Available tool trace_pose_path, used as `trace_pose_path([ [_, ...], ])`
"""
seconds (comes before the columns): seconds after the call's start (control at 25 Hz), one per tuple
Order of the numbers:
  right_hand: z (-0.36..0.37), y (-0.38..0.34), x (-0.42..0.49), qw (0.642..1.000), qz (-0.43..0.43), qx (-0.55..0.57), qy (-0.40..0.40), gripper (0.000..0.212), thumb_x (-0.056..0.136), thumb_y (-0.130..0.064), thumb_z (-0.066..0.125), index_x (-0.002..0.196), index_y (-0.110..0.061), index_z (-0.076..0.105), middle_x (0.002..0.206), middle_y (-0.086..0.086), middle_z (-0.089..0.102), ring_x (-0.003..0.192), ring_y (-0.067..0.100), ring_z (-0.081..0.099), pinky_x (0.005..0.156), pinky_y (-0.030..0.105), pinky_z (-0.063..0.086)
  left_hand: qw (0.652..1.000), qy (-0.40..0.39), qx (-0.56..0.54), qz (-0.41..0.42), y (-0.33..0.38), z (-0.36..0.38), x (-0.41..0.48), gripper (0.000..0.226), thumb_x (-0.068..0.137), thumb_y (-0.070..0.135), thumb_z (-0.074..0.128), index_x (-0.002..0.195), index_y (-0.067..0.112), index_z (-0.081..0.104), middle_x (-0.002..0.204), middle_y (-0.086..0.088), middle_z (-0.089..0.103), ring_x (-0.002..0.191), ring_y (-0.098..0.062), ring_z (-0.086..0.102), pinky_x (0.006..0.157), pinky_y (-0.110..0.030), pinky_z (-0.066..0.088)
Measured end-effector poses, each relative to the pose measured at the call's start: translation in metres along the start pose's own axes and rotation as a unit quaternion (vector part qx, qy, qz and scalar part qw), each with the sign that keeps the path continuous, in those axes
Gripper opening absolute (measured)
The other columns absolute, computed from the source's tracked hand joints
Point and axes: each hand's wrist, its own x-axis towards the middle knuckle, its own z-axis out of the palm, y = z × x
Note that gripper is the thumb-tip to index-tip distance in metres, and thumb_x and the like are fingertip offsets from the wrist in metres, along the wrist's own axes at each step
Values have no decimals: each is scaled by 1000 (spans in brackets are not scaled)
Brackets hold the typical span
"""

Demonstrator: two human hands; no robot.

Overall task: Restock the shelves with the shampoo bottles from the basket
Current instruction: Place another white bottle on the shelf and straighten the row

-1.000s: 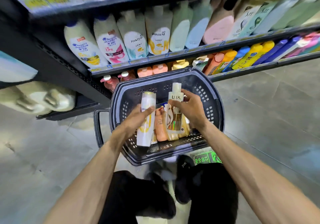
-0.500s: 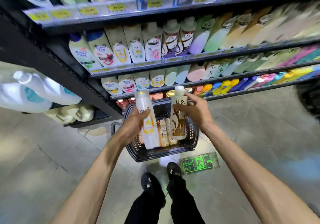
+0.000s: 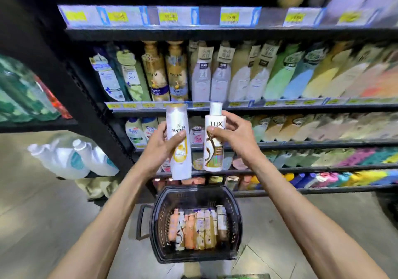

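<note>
Your left hand (image 3: pixel 160 147) grips white Pantene bottle (image 3: pixel 179 141), right hand (image 3: pixel 233 137) grips white-gold Lux bottle (image 3: pixel 213 137); labels face you, likely for shelf matching.

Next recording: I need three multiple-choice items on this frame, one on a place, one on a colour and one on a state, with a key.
1. Where is the black basket?
A. on the floor, below the hands
B. on the top shelf
C. hanging from the left forearm

2. What colour is the cap of the Lux bottle?
A. red
B. white
C. black

3. What is the left hand doing?
A. hanging open and empty
B. resting on the basket rim
C. gripping the Pantene bottle

Key:
1 A: the basket stands on the grey floor in front of the shelves.
2 B: the cap shows plain white above the Lux label.
3 C: the thumb and fingers wrap round the upright Pantene bottle.
</note>
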Motion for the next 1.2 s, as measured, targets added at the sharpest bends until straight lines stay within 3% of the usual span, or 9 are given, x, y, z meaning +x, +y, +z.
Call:
trace_pose_path([
  [0.16, 7, -53, 25, 999, -35, 5, -8, 47, 67, -12, 89, 107, -26, 68, 88, -10, 78, 83, 4, 71, 70, 21, 56, 997, 34, 7, 62, 52, -12, 9, 43, 95, 26, 67, 134, 16, 54, 111, 2, 73, 92, -10, 72, 66, -19, 54],
  [0.44, 25, -156, 57, 987, -152, -41, 0, 46, 70, -9, 88, 110, -15, 66, 81, -11, 77, 76, 0, 71, 60, 15, 53, 987, 42, 0, 155, 142, -47, 43, 55, 81, 37, 71, 130, 17, 56, 114, 3, 74, 101, -14, 72, 79, -28, 59],
  [0.56, 30, -204, 68, 979, -194, -59, 7, 50, 71, -17, 88, 116, -18, 65, 85, -6, 78, 80, 7, 74, 62, 16, 53, 981, 10, -13, 194, 183, -64, 62, 54, 81, 35, 72, 129, 17, 56, 113, 1, 74, 98, -14, 73, 74, -25, 58],
  [0.72, 35, -259, 83, 965, -247, -83, 29, 48, 72, -18, 88, 115, -15, 67, 84, -2, 78, 79, 11, 75, 61, 22, 57, 969, -5, 5, 245, 238, -79, 85, 43, 84, 30, 74, 122, 14, 60, 108, -1, 75, 95, -14, 73, 70, -23, 56],
  [0.88, 31, -308, 97, 952, -287, -82, 67, 48, 69, -22, 90, 111, -14, 68, 86, 1, 78, 84, 14, 75, 73, 33, 62, 953, 13, 22, 302, 288, -86, 103, 27, 89, 19, 74, 114, 14, 64, 98, 0, 77, 88, -14, 74, 69, -25, 57],
  [1.04, 14, -363, 114, 946, -310, -88, 39, 39, 69, -22, 88, 103, -19, 68, 85, -3, 78, 83, 10, 74, 69, 30, 62, 937, 17, 27, 348, 332, -86, 114, 35, 85, 26, 78, 116, 13, 66, 102, -2, 77, 92, -16, 74, 74, -27, 57],
  [1.2, -8, -432, 135, 935, -328, -134, 17, 43, 74, -24, 86, 110, -10, 66, 92, 3, 77, 86, 16, 75, 74, 36, 62, 923, 22, 37, 383, 374, -76, 118, 52, 74, 37, 79, 120, 14, 65, 103, -1, 77, 95, -16, 74, 81, -28, 58],
])
